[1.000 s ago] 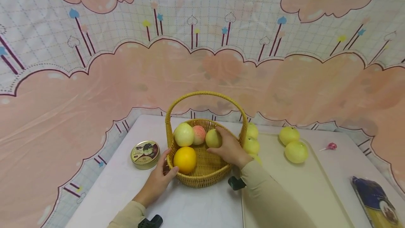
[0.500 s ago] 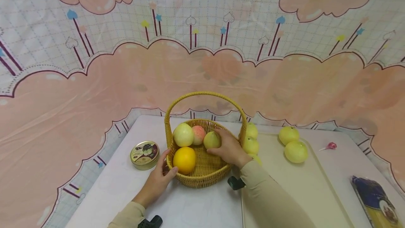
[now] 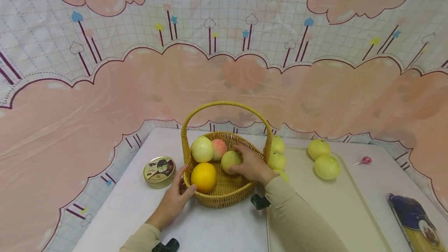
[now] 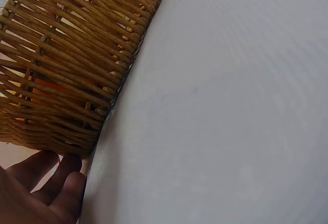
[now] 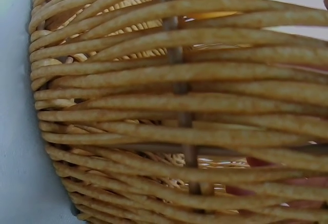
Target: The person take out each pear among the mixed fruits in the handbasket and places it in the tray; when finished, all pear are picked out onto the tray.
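A yellow wicker basket [image 3: 225,201] with a tall arched handle stands on the white table. Inside lie a pale green round fruit [image 3: 202,149], a peach [image 3: 219,149] and an orange [image 3: 203,178]. My right hand [image 3: 252,164] reaches over the right rim and holds a round yellow-green fruit [image 3: 231,161] low inside the basket. My left hand [image 3: 175,197] grips the basket's left front, thumb at the rim. In the left wrist view its fingers [image 4: 72,190] sit against the lower wicker wall. Only wicker weave [image 5: 179,90] fills most of the right wrist view, largely hiding the right hand.
Left of the basket is a round tin [image 3: 159,171]. On the right a cream tray [image 3: 315,201] bears several yellow-green fruits [image 3: 327,167], some partly behind the basket and right arm. Beyond it lie a lollipop [image 3: 365,160] and a blue-and-yellow packet [image 3: 414,221]. A printed cloth hangs behind.
My right hand has moved the yellow-green fruit slightly left and nearer to me inside the basket, away from the peach. The left hand keeps its place on the basket.
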### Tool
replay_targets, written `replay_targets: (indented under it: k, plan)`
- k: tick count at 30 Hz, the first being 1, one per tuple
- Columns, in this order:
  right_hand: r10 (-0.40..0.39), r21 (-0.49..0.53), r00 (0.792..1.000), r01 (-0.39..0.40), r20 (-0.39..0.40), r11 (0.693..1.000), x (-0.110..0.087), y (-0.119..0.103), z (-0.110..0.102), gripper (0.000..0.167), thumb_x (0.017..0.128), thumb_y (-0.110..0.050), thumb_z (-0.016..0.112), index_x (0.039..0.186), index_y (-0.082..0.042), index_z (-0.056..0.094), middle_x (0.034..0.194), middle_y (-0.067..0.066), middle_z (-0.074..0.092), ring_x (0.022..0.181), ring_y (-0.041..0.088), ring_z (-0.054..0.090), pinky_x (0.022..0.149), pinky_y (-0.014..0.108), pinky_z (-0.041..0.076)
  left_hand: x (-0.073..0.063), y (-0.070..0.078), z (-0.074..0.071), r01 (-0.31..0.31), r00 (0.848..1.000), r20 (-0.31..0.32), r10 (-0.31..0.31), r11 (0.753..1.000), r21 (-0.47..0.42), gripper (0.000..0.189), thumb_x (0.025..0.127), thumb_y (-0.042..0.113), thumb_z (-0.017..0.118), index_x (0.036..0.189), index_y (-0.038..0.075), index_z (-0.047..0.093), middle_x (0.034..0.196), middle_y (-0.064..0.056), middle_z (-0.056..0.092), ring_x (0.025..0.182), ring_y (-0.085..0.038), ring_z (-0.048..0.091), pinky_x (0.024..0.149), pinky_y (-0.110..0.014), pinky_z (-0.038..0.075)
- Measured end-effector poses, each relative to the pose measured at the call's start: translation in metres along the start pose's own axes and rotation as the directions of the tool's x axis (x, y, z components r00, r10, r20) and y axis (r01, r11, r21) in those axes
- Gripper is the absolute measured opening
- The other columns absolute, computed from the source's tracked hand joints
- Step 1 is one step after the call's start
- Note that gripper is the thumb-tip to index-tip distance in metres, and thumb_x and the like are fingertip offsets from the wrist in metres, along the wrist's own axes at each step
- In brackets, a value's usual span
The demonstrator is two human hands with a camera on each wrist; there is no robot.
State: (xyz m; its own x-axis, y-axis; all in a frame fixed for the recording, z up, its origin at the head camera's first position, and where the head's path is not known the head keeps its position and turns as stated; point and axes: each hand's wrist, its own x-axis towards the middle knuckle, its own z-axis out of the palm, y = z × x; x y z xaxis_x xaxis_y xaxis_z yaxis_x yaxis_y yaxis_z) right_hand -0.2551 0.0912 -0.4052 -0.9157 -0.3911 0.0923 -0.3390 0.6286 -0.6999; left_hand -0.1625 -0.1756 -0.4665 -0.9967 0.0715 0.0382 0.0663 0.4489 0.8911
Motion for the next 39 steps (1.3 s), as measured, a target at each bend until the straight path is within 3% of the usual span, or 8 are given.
replay_targets:
  k: [7,14,26,39]
  plan:
    - [0.016,-0.038,0.997,-0.013,0.074,0.999,-0.0014,-0.0008,0.0001,0.077,0.081,-0.031,0.083,0.145,-0.005,0.050,0.135,0.011,0.059,0.120,0.027,0.056,0.105,0.043,0.043,-0.0003,0.0003,0.0001,-0.001,1.000,-0.003,0.001,1.000,0.008,0.071,0.101,0.041,0.058,0.158,0.023,0.019,0.147,-0.030,0.043,0.122,-0.035,0.055,0.103,-0.054,0.044]
    - [0.008,-0.074,0.990,0.002,0.140,0.997,-0.0028,-0.0030,-0.0003,0.072,0.080,-0.033,0.084,0.141,-0.009,0.055,0.127,0.008,0.063,0.106,0.022,0.058,0.097,0.043,0.046,-0.0005,0.0000,0.0007,0.002,1.000,-0.005,-0.001,1.000,0.019,0.071,0.101,0.040,0.058,0.158,0.022,0.020,0.147,-0.031,0.043,0.123,-0.037,0.055,0.103,-0.054,0.044]
    - [0.017,-0.104,0.988,-0.001,0.154,0.995,-0.0017,-0.0031,0.0002,0.073,0.079,-0.035,0.084,0.143,-0.013,0.055,0.135,0.008,0.060,0.114,0.024,0.057,0.101,0.044,0.044,0.0005,-0.0007,0.0004,-0.001,1.000,-0.010,0.002,1.000,0.025,0.071,0.101,0.041,0.058,0.158,0.022,0.020,0.144,-0.028,0.047,0.119,-0.032,0.057,0.101,-0.052,0.046]
    - [-0.037,-0.091,0.992,0.048,0.124,0.995,-0.0046,-0.0020,0.0001,0.069,0.081,-0.035,0.082,0.140,-0.010,0.056,0.130,0.008,0.062,0.105,0.021,0.058,0.094,0.041,0.047,-0.0002,0.0008,0.0009,0.004,1.000,-0.008,-0.004,0.999,0.033,0.071,0.101,0.041,0.058,0.158,0.022,0.020,0.144,-0.028,0.047,0.119,-0.033,0.056,0.101,-0.053,0.046]
